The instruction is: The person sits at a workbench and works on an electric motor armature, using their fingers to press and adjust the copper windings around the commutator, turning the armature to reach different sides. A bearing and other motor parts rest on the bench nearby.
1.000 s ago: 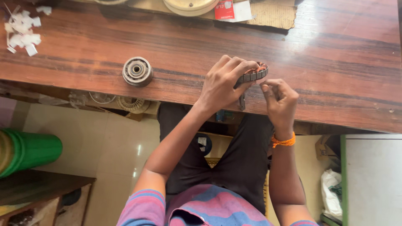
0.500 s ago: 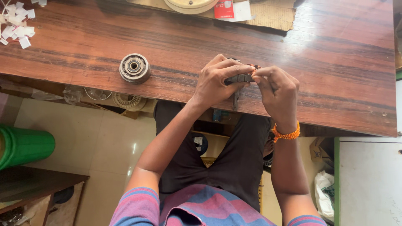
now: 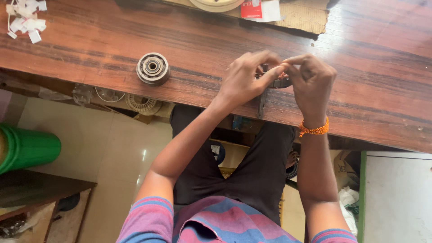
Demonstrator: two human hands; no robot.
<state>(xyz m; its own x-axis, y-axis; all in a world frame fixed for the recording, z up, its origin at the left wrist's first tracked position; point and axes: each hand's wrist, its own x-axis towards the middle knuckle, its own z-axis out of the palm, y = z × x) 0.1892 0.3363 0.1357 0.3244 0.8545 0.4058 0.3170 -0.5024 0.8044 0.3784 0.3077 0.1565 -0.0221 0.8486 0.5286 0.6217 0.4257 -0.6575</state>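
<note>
Both hands, left hand [image 3: 245, 81] and right hand [image 3: 310, 83], pinch a small dark part [image 3: 280, 82] at frame centre; the round bearing [image 3: 153, 68] at left lies untouched.

1. Just one view here, a head-worn camera looking pretty much straight down over the person's own arms and lap.
2. The far edge of the wooden table [image 3: 90, 54] runs along the top of the frame, with the tiled floor [image 3: 103, 153] below it.
3. It sits close: both hands land near the centre, left hand [image 3: 245, 81] and right hand [image 3: 312, 83].
4. No second view, so nothing overlaps.
</note>
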